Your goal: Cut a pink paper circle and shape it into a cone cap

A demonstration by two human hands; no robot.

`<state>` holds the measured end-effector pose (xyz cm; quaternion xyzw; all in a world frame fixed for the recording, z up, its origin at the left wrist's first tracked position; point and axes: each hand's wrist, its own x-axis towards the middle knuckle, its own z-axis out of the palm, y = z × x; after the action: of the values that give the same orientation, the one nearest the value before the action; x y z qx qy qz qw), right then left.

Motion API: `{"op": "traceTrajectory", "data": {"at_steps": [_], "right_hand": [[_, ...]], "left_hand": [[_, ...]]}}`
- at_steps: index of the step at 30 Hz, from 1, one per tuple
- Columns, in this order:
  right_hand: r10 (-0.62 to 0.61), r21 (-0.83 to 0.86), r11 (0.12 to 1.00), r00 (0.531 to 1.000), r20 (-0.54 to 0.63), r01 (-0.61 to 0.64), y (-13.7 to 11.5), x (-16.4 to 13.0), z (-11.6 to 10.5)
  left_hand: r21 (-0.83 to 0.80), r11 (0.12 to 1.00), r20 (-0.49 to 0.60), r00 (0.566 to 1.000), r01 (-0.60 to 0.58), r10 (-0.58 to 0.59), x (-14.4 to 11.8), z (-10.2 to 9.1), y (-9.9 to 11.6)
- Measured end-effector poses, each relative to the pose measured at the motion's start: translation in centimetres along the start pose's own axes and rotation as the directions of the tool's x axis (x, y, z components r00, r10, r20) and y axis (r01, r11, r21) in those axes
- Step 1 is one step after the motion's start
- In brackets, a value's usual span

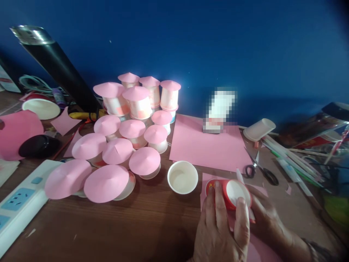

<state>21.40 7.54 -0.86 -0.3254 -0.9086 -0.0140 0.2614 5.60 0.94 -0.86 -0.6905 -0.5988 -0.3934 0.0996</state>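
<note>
My left hand (219,227) presses on a red paper cup (231,193) that lies tilted on a small pink paper sheet (209,180), fingers over its side and rim. My right hand (265,218) is beside the cup on its right, touching it and something thin and white; the exact hold is hidden. An upright white paper cup (182,177) stands just left of them. Black-handled scissors (260,171) lie to the right.
Several cups topped with pink paper cones (128,145) are stacked at centre-left. A large pink sheet (208,143), a tipped cup (259,129), straws (289,160), a white power strip (19,207) and a black tube (58,67) surround them. A blue wall is behind.
</note>
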Motion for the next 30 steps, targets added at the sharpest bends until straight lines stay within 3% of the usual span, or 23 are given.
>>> {"op": "traceTrajectory", "data": {"at_steps": [6, 13, 25, 30], "right_hand": [[0.059, 0.009, 0.998, 0.998, -0.005, -0.059, -0.1, -0.3, 0.1], [0.06, 0.016, 0.998, 0.998, 0.021, -0.06, -0.3, -0.1, 0.0], [0.107, 0.117, 0.986, 0.992, 0.064, -0.114, -0.3, -0.5, 0.2], [0.118, 0.122, 0.985, 0.992, 0.038, -0.121, -0.1, -0.9, 0.3]], "left_hand": [[0.025, 1.0, -0.022, 1.0, -0.017, 0.017, 0.3, -0.3, 0.1], [0.016, 0.98, -0.009, 0.98, -0.196, 0.197, 1.1, -1.0, -0.9], [0.142, 0.96, 0.106, 0.968, -0.24, 0.226, 2.4, -2.1, 0.4], [0.11, 0.969, 0.075, 0.974, -0.222, 0.214, 1.9, -1.5, 1.0]]}}
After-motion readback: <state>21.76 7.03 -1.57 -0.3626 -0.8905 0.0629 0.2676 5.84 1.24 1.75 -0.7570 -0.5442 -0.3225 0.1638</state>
